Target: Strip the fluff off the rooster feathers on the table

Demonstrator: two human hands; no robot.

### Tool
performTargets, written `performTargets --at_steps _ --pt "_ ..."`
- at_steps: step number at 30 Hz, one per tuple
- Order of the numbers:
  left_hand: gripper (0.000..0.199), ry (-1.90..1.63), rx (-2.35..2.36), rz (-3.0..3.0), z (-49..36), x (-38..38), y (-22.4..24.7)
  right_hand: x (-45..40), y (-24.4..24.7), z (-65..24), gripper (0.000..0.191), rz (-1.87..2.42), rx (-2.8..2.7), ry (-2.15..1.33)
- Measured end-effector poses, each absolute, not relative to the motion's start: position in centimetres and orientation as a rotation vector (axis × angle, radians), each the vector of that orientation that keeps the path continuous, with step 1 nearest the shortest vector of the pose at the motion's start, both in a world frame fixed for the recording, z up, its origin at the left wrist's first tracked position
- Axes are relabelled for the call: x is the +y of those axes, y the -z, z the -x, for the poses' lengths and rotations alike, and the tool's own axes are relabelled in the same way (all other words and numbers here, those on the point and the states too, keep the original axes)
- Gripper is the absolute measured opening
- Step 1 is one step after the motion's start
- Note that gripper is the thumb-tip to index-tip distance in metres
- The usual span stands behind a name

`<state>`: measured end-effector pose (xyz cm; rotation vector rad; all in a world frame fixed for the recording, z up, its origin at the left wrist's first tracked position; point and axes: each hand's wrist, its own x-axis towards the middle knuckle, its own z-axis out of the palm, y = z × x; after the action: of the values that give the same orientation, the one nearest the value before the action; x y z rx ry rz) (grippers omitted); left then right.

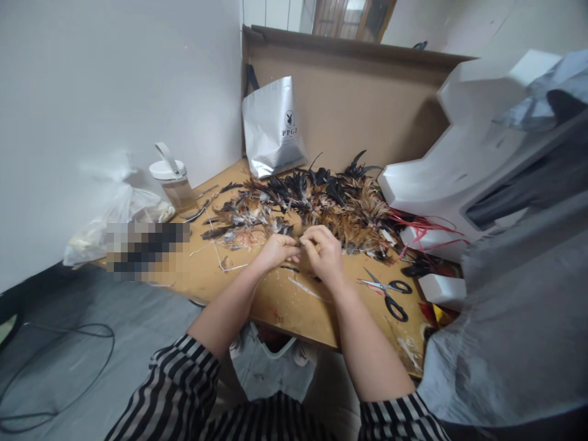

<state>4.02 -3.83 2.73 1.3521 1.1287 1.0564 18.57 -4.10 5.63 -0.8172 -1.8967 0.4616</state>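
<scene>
Over the middle of the wooden table, my left hand [279,250] and my right hand [323,250] come together, fingertips nearly touching. Both are closed in a pinch on what looks like a small dark feather, mostly hidden by the fingers. Just beyond them spreads a wide heap of brown and black feathers [367,205], many in tufts. A smaller group of brown-grey feathers [248,214] lies by my left hand. Black-handled scissors [390,295] rest with blades apart to the right of my right hand. Thin white strips [305,286] lie on the tabletop below the hands.
A silver bag [273,128] stands at the back against a cardboard panel [358,98]. On the left are a lidded cup [174,184] and a clear plastic bag [124,211]. White foam [422,162] and red strings [429,228] border the right. A bin [271,367] sits below the table's front edge.
</scene>
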Motion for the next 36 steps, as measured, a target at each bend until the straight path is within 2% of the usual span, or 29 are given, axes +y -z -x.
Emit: performTargets --at_steps 3,7,9,13,16,19,27,32,36 --pt "0.009 -1.0 1.175 -1.431 -4.0 -3.9 -2.7 -5.0 -6.3 -18.1 0.017 0.777 -2.168 -0.184" --pt "0.015 -0.936 1.121 -1.63 -4.3 -3.9 -1.7 -4.2 -6.2 -18.3 0.016 0.801 -2.276 -0.149" --pt "0.013 -0.893 1.043 -1.715 -4.6 -4.0 -1.3 -3.3 -6.0 -18.7 0.013 0.821 -2.255 -0.287" --pt "0.012 -0.893 0.934 -1.756 -5.0 -4.4 -1.3 -1.4 -5.1 -20.1 0.012 0.885 -2.069 -0.781" --pt "0.018 -1.077 0.938 -1.548 -4.9 -4.5 -2.0 -0.4 -4.3 -20.7 0.014 0.953 -1.822 -1.1" --pt "0.025 -1.294 0.966 -1.27 -4.6 -4.1 -2.4 -0.1 -3.4 -20.3 0.02 0.966 -1.696 -1.19" --pt "0.039 -1.558 0.914 -0.913 -4.1 -2.9 -2.0 -1.4 -2.8 -18.6 0.02 0.913 -1.839 -1.067" --pt "0.031 -1.584 1.037 -0.998 -4.0 -2.7 -1.8 -2.1 -3.8 -18.9 0.016 0.948 -1.917 -0.867" --pt "0.018 -1.582 1.166 -1.238 -4.0 -3.0 -1.7 -3.0 -4.8 -18.8 0.016 0.877 -2.044 -0.577"
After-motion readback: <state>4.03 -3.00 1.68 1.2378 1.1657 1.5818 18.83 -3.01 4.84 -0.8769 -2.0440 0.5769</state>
